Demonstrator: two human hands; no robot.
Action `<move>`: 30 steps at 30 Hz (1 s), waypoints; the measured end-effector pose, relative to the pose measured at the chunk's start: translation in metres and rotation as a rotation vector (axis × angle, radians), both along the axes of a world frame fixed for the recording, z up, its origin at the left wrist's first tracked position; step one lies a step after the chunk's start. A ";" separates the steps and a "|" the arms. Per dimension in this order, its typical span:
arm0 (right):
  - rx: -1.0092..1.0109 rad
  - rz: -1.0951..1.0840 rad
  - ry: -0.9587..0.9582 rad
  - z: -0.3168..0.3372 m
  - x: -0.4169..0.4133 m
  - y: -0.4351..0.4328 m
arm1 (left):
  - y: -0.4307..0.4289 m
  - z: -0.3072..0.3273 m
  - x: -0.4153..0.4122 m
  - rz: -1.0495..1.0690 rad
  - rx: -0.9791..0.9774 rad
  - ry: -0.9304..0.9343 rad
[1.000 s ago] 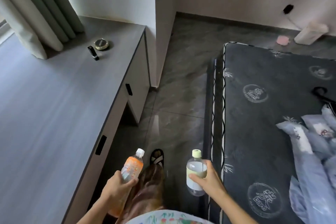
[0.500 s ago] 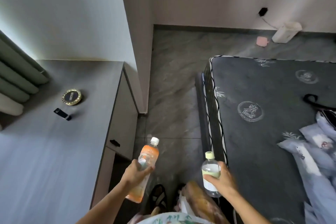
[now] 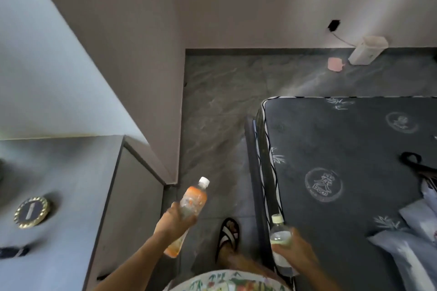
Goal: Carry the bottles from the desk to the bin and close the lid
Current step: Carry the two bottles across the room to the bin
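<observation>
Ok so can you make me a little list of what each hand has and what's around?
left: the left grip holds the orange bottle, tilted, white cap on
right: the right grip holds the pale green bottle, cap on
desk: on the left, with a round gold-rimmed thing lying on it
mattress: on the right
far wall: a white container, maybe the bin; cannot tell about its lid
bottles in bin: not yet
</observation>
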State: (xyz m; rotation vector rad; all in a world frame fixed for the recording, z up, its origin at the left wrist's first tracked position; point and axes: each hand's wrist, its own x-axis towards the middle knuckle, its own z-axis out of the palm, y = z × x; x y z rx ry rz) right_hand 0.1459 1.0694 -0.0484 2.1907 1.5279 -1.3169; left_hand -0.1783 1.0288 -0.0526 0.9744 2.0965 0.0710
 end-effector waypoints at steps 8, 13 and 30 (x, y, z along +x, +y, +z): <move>0.019 0.134 0.029 0.012 -0.036 0.143 | 0.061 -0.011 -0.022 0.072 -0.116 0.026; 0.114 0.167 0.089 0.015 -0.075 0.233 | 0.111 -0.025 -0.040 0.099 -0.178 0.032; 0.034 -0.140 0.043 0.009 -0.132 0.497 | 0.477 -0.002 -0.127 -0.050 0.002 -0.083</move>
